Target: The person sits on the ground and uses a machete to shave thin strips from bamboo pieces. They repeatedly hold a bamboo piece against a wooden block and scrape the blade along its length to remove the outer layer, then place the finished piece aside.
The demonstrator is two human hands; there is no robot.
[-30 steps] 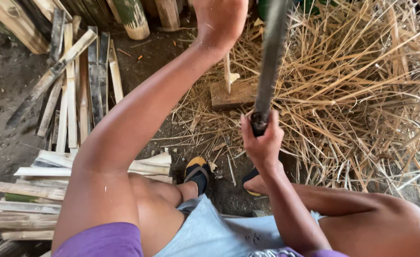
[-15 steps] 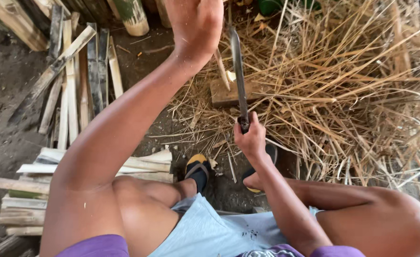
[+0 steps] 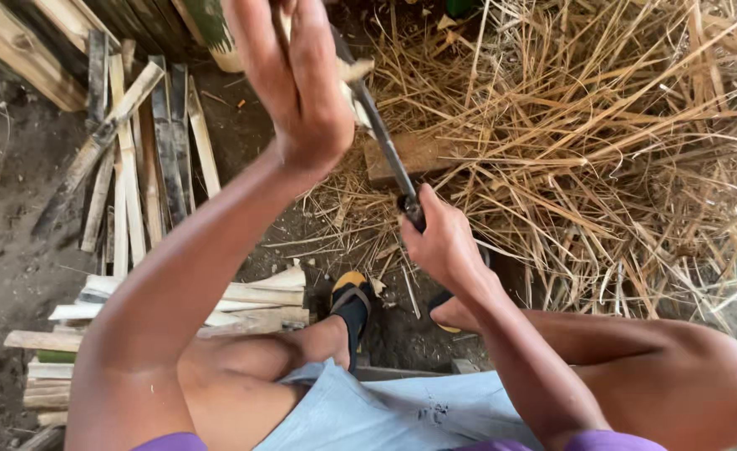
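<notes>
My left hand (image 3: 297, 79) is raised near the camera, its fingers closed around a thin pale bamboo stick (image 3: 357, 77) that mostly hides behind it. My right hand (image 3: 444, 242) grips the dark handle of a long knife (image 3: 381, 138). Its blade slants up and left and meets the stick just right of my left hand. A small wooden block (image 3: 414, 154) lies on the ground under the blade. I sit low with both knees bent, a sandalled foot (image 3: 352, 305) between them.
A big heap of dry bamboo shavings (image 3: 602, 142) covers the ground to the right. Split bamboo slats (image 3: 139, 154) lie on bare earth at the left. More cut slats (image 3: 243, 301) are stacked beside my left knee. Thick bamboo sections (image 3: 214, 29) stand along the top edge.
The knife has swung down from upright to a slant against the stick. My left hand has come closer to the camera and my right hand has lowered.
</notes>
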